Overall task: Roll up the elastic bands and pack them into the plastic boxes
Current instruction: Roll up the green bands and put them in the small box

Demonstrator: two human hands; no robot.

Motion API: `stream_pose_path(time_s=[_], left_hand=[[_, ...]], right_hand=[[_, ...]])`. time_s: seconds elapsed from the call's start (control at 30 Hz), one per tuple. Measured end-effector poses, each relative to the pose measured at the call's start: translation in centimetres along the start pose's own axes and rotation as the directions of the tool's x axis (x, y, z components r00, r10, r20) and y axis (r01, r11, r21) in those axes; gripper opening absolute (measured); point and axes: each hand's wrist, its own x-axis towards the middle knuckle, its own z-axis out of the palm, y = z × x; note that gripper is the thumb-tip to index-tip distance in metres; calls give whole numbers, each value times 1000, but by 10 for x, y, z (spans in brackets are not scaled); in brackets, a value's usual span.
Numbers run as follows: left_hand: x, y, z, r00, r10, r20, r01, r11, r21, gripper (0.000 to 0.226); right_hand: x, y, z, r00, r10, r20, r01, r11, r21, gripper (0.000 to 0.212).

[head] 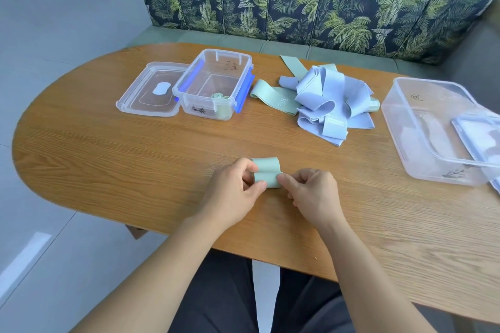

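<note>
On the wooden counter (pixel 108 159), the left hand (pixel 232 186) and right hand (pixel 313 193) both pinch a partly rolled green elastic band (pixel 266 171) with closed fingers, while one rolled green band (pixel 217 96) sits inside the small blue-latched plastic box (pixel 213 84).

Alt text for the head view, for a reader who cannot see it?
Both hands, left hand and right hand, roll a green elastic band on a wooden table. Beyond lie a pile of loose bands and two open plastic boxes.
</note>
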Motion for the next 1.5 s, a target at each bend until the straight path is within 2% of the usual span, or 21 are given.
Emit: stream_pose_path(time_s=[0.17, 0.37, 0.5, 0.63, 0.77, 0.87, 0.97, 1.1, 1.3, 1.5], left_hand=[[2, 0, 0, 1000, -10, -20, 11, 1000, 28, 30], [10, 0, 0, 995, -98, -3, 98, 995, -26, 30], [12, 0, 0, 998, -58, -27, 59, 998, 24, 36], [15, 2, 0, 1000, -26, -16, 27, 998, 57, 31], [19, 1, -1, 1000, -30, -2, 30, 999, 15, 30], [19, 1, -1, 999, -39, 1, 39, 999, 5, 27], [16, 5, 2, 998, 3, -65, 3, 995, 101, 26], [5, 22, 5, 993, 40, -113, -3, 951, 309, 29], [4, 42, 17, 995, -87, -47, 99, 849, 519, 51], [1, 54, 13, 998, -61, -1, 47, 752, 658, 36]], right_hand=[[11, -6, 1, 999, 39, 16, -39, 999, -21, 34], [24, -11, 5, 999, 53, 0, -53, 996, -68, 41], [31, -13, 9, 996, 84, -12, -85, 988, -129, 45], [35, -16, 9, 996, 92, -19, -94, 985, -143, 46], [30, -12, 8, 998, 63, 4, -63, 998, -2, 43], [18, -4, 2, 999, -11, 48, 4, 991, 133, 28], [10, 1, 1, 997, -60, 56, 50, 985, 165, 10], [11, 4, 7, 997, -82, -2, 82, 987, 141, 14], [10, 7, 13, 990, -135, -51, 142, 977, 160, 13], [12, 11, 14, 984, -165, -64, 173, 974, 149, 11]])
